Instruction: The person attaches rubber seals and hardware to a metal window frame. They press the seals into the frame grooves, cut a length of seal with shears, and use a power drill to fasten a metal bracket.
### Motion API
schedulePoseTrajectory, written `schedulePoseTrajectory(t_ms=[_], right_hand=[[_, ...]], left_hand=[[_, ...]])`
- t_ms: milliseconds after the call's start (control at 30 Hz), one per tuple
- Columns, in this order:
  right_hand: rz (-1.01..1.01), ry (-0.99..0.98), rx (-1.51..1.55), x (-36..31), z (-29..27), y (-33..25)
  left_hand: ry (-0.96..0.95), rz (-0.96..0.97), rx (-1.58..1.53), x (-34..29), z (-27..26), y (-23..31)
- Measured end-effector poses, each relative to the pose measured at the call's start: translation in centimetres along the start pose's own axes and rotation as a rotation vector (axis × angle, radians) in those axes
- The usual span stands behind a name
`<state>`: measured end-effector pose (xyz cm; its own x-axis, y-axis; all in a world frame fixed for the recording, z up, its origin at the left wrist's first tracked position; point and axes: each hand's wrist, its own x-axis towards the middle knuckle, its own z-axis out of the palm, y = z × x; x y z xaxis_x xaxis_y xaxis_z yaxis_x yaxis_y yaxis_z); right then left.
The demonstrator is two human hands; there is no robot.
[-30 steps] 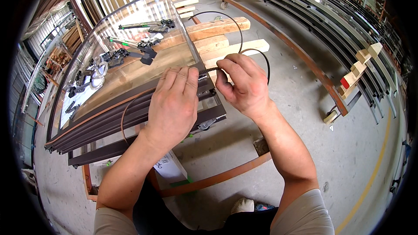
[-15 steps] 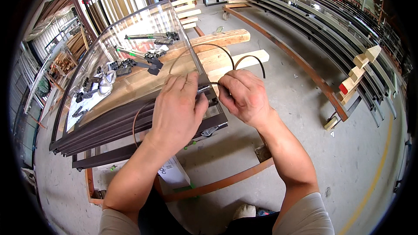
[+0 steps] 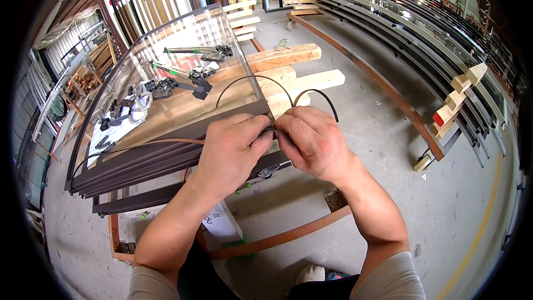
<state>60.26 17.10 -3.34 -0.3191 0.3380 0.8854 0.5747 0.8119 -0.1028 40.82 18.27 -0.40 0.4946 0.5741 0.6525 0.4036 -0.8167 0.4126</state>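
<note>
A flexible toothed belt (image 3: 316, 91), black on its ribbed side and brown on the other, curls up beyond my hands. One length of it runs left across the dark brown frame. My left hand (image 3: 230, 147) pinches the belt between thumb and fingers at the frame's right end. Close beside it, my right hand (image 3: 311, 138) is closed on the same belt, thumb against fingers. The exact grip point is mostly hidden by the fingers. Beneath my hands lie several dark brown frame bars (image 3: 141, 161), with a clear glass pane (image 3: 189, 30) beyond them.
Black hardware pieces (image 3: 191, 75) and a white sheet (image 3: 105, 138) are at the left. Wooden beams (image 3: 300, 53) jut out beyond the pane. A small silver part (image 3: 269, 171) is by the front bar. A rack of long metal profiles (image 3: 411, 33) stands right, a white box (image 3: 222, 221) below.
My hands have come closer together and slightly lower in view. The belt's left length now stretches leftward over the frame instead of hanging by my left wrist.
</note>
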Motion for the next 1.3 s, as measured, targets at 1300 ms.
schedulePoseTrajectory(t_ms=[1300], right_hand=[[2.347, 0.072, -0.63, -48.3, -5.6, -32.2]], left_hand=[[-0.593, -1.543, -0.99, -17.0, 22.5, 0.8]])
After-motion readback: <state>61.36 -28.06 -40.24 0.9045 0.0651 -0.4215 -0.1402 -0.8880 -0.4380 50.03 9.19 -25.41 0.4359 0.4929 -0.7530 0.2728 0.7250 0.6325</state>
